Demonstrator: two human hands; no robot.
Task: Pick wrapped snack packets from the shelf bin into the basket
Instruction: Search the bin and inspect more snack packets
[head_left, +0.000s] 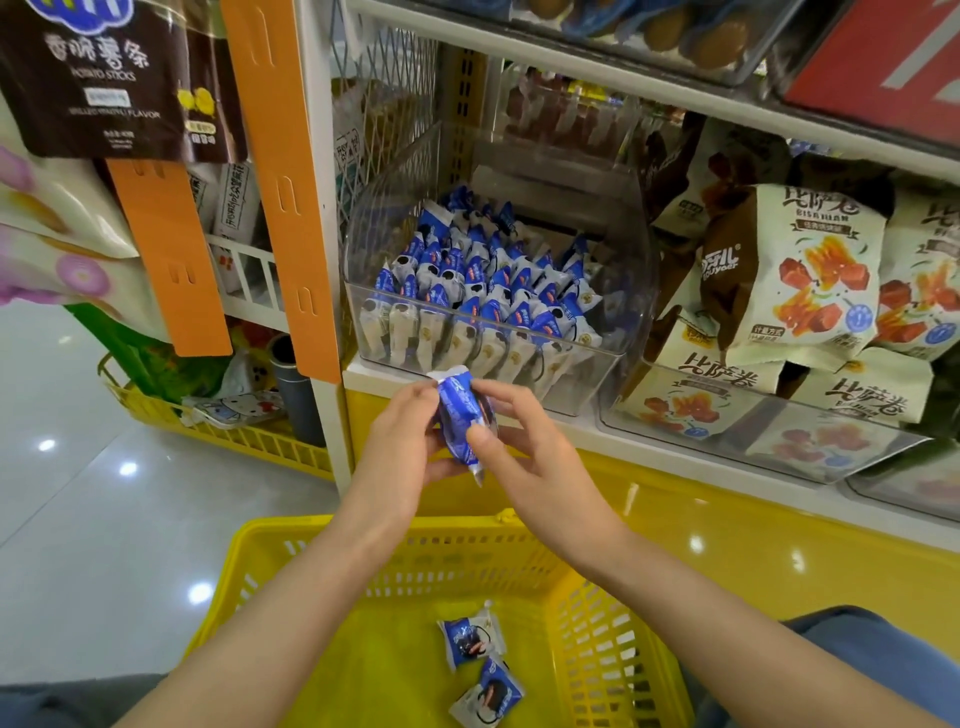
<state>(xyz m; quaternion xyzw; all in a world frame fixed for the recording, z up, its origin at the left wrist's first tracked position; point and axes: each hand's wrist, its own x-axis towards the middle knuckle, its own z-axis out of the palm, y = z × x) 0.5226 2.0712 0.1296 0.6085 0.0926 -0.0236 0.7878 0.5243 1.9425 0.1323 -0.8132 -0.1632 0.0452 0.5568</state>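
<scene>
Head view: snack packet (461, 415) between left hand (400, 441) and right hand (535, 457).

So the white shelf (582, 431) has a clear bin (618, 332) sitting right on its front ledge, packed with rows of small blue and white packets (483, 280) standing on end. Just beside it on the right there's a 2nd clear bin (779, 441), this one piled with bigger cream snack bags (810, 270). Down in front of the shelf is a yellow basket (291, 551) with 2 of the same packets lying flat on its bottom, one (475, 639) just above the other (488, 696). Glossy pale floor (78, 493) off to the left.
</scene>
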